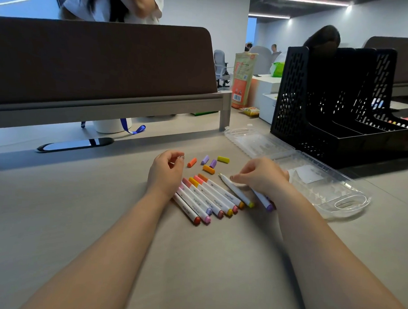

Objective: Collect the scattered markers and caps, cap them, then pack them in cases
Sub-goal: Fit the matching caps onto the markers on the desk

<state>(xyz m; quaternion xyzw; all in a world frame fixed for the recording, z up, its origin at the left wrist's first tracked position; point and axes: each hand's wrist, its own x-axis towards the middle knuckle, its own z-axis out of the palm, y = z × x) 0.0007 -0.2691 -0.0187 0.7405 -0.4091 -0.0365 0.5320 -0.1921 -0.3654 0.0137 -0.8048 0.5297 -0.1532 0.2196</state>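
Left hand (pixel 166 173): fingers loosely curled, nothing visible in them. Capped markers (pixel 205 198) lie in a row just right of it, with loose caps (pixel 208 169) just beyond the fingertips. Right hand (pixel 260 175): fingertips pinch the uncapped yellow marker (pixel 237 191) on the desk, with the open clear case (pixel 314 182) just right.

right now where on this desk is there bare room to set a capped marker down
Bare desk lies wide left of the left hand, up to the cable slot, and near you between both forearms. Crowded: loose caps and marker row between the hands, right hand pinching the yellow marker, clear case and black rack beyond.
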